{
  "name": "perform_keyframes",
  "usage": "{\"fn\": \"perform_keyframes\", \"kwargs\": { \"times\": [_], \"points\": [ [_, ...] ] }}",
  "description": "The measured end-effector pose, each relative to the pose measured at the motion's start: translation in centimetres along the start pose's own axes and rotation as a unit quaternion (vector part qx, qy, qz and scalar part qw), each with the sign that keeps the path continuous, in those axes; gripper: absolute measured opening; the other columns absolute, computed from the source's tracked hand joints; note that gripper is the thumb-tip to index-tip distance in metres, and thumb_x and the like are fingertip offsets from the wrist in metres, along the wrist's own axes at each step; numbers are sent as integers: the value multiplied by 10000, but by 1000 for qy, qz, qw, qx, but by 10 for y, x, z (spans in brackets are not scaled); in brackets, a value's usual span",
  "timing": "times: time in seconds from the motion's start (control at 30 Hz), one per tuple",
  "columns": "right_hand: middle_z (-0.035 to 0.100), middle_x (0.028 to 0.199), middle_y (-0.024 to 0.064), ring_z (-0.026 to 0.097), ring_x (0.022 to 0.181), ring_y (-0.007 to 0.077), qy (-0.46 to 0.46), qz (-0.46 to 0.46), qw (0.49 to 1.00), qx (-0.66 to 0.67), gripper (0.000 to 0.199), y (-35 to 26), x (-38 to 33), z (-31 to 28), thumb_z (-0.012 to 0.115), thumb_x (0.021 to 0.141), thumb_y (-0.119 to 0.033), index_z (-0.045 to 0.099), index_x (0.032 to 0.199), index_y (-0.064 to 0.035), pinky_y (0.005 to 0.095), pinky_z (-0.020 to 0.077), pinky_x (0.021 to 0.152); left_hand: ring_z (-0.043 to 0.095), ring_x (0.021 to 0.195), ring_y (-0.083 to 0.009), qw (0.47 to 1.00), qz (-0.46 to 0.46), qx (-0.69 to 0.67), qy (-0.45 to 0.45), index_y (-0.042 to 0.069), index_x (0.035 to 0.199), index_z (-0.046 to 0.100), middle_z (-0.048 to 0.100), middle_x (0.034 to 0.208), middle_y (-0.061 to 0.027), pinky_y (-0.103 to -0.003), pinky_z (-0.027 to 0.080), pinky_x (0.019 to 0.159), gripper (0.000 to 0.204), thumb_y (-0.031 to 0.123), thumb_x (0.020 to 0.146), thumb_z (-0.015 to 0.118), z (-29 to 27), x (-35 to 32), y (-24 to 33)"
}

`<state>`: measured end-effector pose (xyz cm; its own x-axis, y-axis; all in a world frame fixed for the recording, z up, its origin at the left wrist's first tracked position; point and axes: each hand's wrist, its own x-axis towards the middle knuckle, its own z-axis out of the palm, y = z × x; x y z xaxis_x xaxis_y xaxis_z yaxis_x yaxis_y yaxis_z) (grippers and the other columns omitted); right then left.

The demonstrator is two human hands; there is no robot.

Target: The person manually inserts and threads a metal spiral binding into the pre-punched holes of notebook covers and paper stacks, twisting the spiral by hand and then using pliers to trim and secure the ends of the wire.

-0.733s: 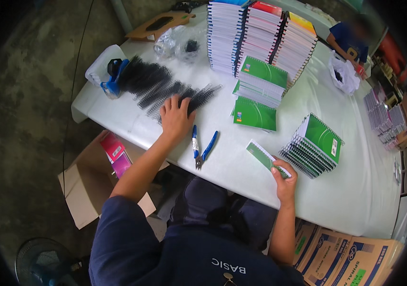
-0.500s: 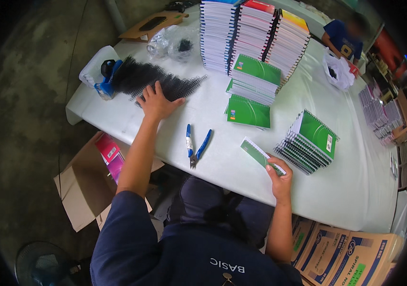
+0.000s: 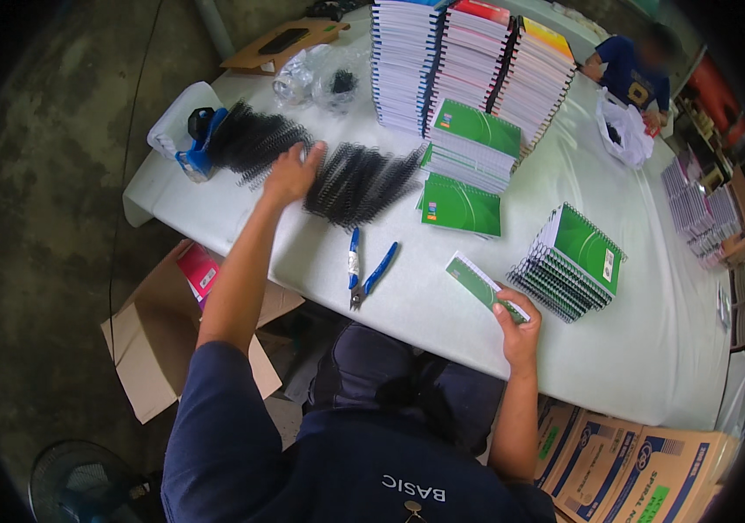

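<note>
- A pale-covered bench spans the view's middle; a dull grey floor lies at nine o'clock.
- Toward eleven o'clock is the left hand, fingers apart, between two groups of black spiral coils; whether it touches them, I cannot tell.
- At four o'clock the right hand is clamped on a green-covered notepad, above the bench's near side.
- Blue-handled nippers lie near the centre.
- Tall notebook stacks stand at one o'clock; another person is at two.
- Around the bench: an open cardboard box at eight o'clock, printed cartons between four and five.
</note>
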<state>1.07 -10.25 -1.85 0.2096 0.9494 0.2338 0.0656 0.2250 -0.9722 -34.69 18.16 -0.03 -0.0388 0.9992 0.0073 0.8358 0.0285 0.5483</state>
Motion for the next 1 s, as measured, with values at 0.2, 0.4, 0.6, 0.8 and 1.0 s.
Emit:
{"fn": "perform_keyframes", "kwargs": {
  "times": [0.2, 0.4, 0.6, 0.8, 1.0],
  "points": [
    [639, 1066, 107, 555, 996, 154, 3, 10, 1000, -10, 150, -1, 0, -1, 598, 824, -9, 636, 968, 11, 285, 398, 911, 320, 1307, -329, 990, -58, 94, 83, 126, 1371, 378, 345, 1433, -113, -513, 271, 1037, 725, 637, 857, 354, -4, 26, -19],
    [639, 1059, 103, 555, 997, 153, 16, 26, 999, -11, 148, -1, -1, -5, 601, 826, -12, 635, 968, 8, 283, 402, 905, 589, 1040, -320, 986, -135, 37, 86, 61, 1059, 647, 615, 1136, -149, -417, 457, 878, 574, 558, 788, 554, -9, 34, 13],
    [637, 1055, 96, 557, 988, 151, 25, 35, 999, -12, 148, -1, -1, -3, 614, 818, -22, 633, 961, 9, 281, 407, 896, 593, 1034, -315, 984, -112, 100, 95, 107, 1012, 676, 643, 1062, -152, -403, 462, 873, 400, 425, 826, 522, -3, 61, -8],
    [618, 1003, 67, 545, 932, 125, 41, 22, 999, -24, 166, 4, -2, -5, 639, 802, -28, 618, 964, -3, 263, 412, 854, 542, 1110, -336, 992, -64, 73, 76, 178, 1207, 568, 560, 1211, -167, -433, 422, 935, 467, 447, 864, 401, 1, 59, -13],
    [633, 978, 72, 558, 932, 139, 59, 15, 997, -42, 151, 12, -3, -12, 641, 799, -33, 634, 943, 12, 280, 414, 866, 396, 1253, -354, 999, -33, 24, 33, 271, 1348, 439, 378, 1380, -188, -448, 329, 1024, 649, 639, 815, 420, -2, 40, 4]
  ]
}}
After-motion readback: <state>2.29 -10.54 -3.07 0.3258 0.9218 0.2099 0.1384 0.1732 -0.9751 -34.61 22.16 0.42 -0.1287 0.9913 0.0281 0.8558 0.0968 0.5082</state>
